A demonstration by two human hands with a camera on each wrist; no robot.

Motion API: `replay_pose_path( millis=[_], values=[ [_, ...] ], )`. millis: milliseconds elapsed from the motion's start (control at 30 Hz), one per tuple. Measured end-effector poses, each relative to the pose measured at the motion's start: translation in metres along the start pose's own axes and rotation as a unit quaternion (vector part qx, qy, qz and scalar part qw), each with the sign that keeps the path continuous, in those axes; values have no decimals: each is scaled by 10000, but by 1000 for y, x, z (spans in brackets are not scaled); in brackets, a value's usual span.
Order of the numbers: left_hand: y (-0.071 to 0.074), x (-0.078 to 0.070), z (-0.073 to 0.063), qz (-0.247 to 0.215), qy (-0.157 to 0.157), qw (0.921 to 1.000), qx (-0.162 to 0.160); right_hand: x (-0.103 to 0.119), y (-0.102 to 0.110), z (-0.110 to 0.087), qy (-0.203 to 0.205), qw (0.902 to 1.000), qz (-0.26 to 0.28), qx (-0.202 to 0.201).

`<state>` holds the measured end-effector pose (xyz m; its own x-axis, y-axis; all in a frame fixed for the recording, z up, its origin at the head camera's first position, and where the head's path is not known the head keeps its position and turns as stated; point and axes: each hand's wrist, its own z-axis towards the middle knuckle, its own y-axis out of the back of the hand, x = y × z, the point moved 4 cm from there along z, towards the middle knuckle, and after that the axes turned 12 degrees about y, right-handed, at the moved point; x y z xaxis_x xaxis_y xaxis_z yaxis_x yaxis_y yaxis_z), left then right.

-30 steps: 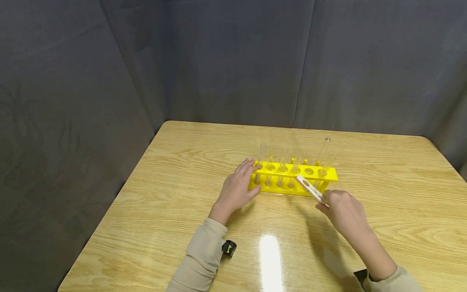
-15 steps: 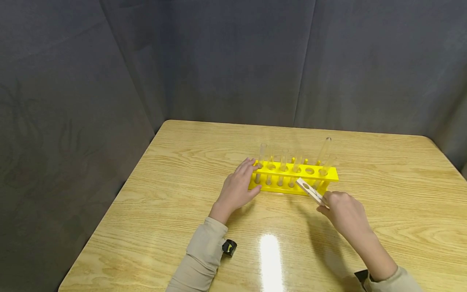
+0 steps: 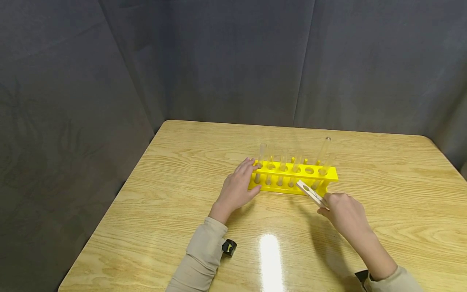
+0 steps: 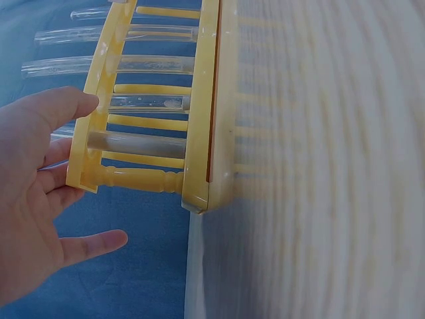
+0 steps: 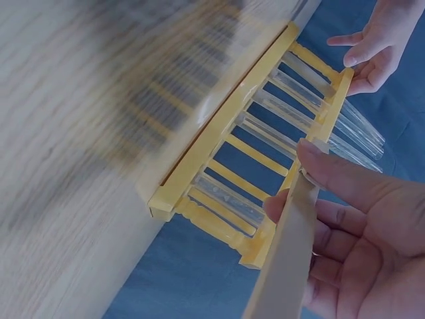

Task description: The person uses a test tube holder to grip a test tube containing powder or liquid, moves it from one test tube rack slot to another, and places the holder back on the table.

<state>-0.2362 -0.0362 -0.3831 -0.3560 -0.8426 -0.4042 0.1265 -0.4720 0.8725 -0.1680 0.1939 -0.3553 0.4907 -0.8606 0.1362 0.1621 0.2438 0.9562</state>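
A yellow test tube rack [image 3: 271, 189] stands on the table with several clear test tubes [image 3: 283, 159] upright in its holes. One hole [image 3: 309, 170] towards its right end has no tube. Behind the right end, another tube [image 3: 323, 150] sits bottom-up on a rear peg. My left hand [image 3: 237, 188] grips the rack's left end, its thumb on the top board in the left wrist view. My right hand [image 3: 346, 211] holds a wooden test tube clamp [image 3: 311, 194] with a wire spring. The clamp's tip points at the rack's lower front, with no tube in it.
The wood-grain table [image 3: 164, 194] extends around the rack, its far edge behind it. Dark grey cloth [image 3: 233, 61] hangs beyond that edge and along the left side. A bright light reflection lies in front of the rack.
The clamp's tip has dipped a little, down the front of the rack, with slight movement of the right hand. The left hand and the rack stay where they were.
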Motion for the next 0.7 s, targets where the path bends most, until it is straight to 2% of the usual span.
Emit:
replay_pose_path(
  millis=[700],
  values=[
    [0,0,0,8,-43,10000,-5,-4,-4,-2,-80,9996,-148,228]
  ],
)
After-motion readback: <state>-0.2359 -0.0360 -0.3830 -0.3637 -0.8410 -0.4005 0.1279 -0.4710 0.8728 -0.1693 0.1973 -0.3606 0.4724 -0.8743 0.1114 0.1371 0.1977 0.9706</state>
